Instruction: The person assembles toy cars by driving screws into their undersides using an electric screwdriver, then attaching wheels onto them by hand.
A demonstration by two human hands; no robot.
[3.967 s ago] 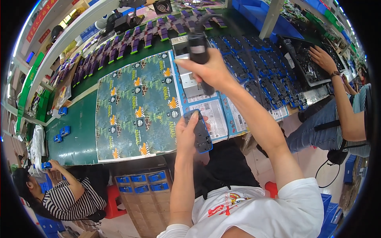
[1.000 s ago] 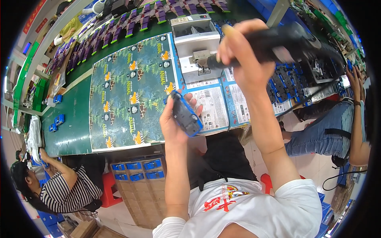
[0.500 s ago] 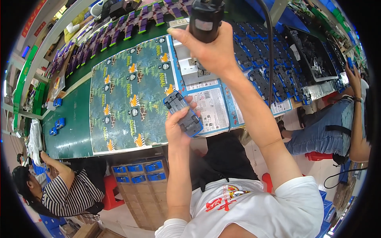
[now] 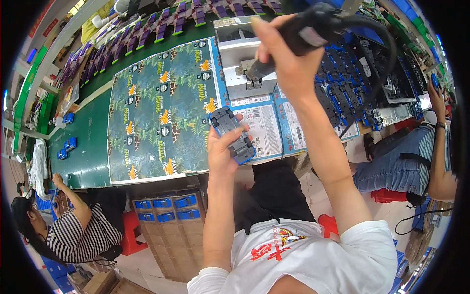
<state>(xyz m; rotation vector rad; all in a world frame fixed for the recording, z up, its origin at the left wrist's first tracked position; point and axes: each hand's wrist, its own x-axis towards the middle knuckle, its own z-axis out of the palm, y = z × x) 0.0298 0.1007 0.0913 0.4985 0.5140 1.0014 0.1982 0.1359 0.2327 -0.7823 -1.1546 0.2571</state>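
Left hand wraps a blue toy car, underside up, grey chassis plate facing the camera. Fingers curl round its far side, thumb on the near edge; firm full-hand hold. Car sits just above the near edge of the green workbench, in the air, not resting on it.

Right hand is raised beyond the car, fist closed round a black powered screwdriver. Tip angled down-left toward the car, well apart from it. Black cable loops off the tool's back end to the right.

Step, as I read it: between fasteners. Car presented chassis-up, driver lifted clear. Next move would need the bit brought down square onto a chassis screw point, car held steady against torque. Can't tell whether a screw is on the bit.

Under the car on the bench: flat printed packaging cards, a jungle-pattern sheet left of it, blue-edged cards right behind it. Past those, a grey metal fixture. Right of that, rows of dark chassis parts. Far side of bench: a row of purple toy cars.

Left below the bench, a seated person in a striped top; another person's arm at far right.
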